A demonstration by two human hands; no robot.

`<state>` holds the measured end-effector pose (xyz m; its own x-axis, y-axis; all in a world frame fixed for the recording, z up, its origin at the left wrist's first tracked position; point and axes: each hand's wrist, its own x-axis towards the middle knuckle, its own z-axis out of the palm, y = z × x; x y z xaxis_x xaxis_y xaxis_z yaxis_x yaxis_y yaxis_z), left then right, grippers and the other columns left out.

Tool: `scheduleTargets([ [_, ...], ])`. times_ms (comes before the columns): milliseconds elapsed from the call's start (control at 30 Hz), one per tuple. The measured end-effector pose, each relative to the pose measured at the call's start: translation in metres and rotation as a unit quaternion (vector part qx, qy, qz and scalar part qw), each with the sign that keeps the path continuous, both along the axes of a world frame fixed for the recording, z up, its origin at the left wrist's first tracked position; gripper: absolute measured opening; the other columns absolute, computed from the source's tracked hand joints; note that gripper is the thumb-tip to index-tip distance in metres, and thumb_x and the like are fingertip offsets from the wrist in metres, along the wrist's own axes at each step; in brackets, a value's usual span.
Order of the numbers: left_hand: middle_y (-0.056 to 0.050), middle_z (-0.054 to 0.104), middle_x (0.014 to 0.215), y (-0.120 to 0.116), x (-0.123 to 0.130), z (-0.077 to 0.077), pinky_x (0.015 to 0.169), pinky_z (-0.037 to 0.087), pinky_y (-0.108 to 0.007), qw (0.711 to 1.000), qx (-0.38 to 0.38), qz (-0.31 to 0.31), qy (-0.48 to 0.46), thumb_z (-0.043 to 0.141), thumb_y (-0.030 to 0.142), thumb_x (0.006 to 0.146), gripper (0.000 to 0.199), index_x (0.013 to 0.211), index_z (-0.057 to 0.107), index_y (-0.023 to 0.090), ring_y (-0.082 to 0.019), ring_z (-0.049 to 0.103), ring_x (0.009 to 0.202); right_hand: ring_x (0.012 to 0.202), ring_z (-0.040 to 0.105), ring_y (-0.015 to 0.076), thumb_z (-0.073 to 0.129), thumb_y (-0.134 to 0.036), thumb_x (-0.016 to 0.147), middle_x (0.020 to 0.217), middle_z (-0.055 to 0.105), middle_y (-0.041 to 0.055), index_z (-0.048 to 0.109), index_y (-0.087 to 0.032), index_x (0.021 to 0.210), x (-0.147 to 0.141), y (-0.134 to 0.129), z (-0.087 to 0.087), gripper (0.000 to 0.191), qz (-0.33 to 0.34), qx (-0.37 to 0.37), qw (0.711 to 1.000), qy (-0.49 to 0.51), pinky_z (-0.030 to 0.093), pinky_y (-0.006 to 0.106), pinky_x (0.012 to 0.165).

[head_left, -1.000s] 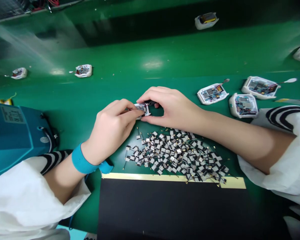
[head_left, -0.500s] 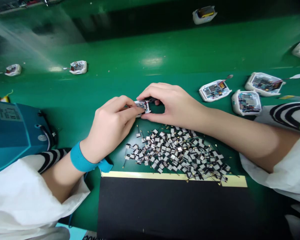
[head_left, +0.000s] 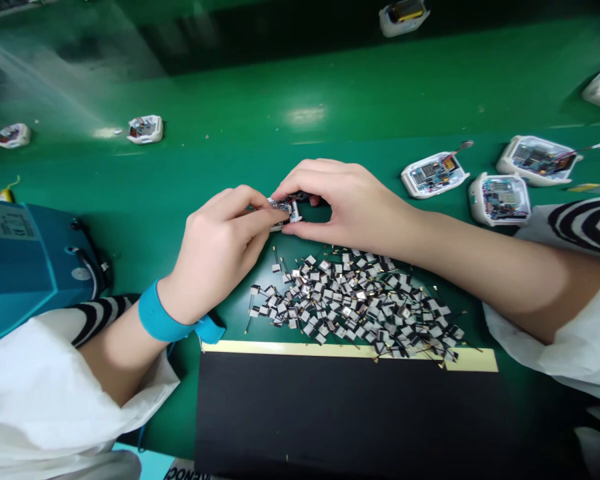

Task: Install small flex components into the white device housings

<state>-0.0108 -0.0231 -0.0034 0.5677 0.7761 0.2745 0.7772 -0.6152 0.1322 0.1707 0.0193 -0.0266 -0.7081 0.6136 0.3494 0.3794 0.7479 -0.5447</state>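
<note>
A small white-cased circuit unit (head_left: 291, 209) is held between both hands above a pile of small square parts with thin black leads (head_left: 350, 300). My right hand (head_left: 340, 197) grips its casing between thumb and fingers, with a dark part showing under the index finger. My left hand (head_left: 227, 237), with a blue band at the wrist, is closed in a pinch, its fingertips over the left part of the circuit board. Those fingertips hide much of the board, and whether they pinch a small part cannot be made out.
Open white units lie at the right, such as one beside my right forearm (head_left: 434, 175). Two more (head_left: 146, 129) sit at the upper left. A blue machine (head_left: 25, 253) stands left; a black mat (head_left: 330, 413) lies in front.
The view has shifted slightly. My left fingertips have moved a little over the board; my right hand keeps the same hold on the unit.
</note>
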Motion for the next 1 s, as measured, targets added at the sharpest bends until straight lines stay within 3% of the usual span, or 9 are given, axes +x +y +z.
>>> scheduleTargets([
  [1000,0.001,0.056,0.09,-0.001,0.0011,-0.0006,0.068,0.045,-0.028,1.0,-0.007,0.007,-0.001,0.037,0.023,0.088,0.023,0.092,0.059,0.025,-0.014,0.053,0.079,0.085,0.051,0.0131,0.054,-0.03,0.078,0.091,0.055,0.0008,0.054,-0.016,0.09,0.0006,0.0,0.002,0.018,-0.001,-0.01,1.0,-0.012,0.043,0.026,0.071],
])
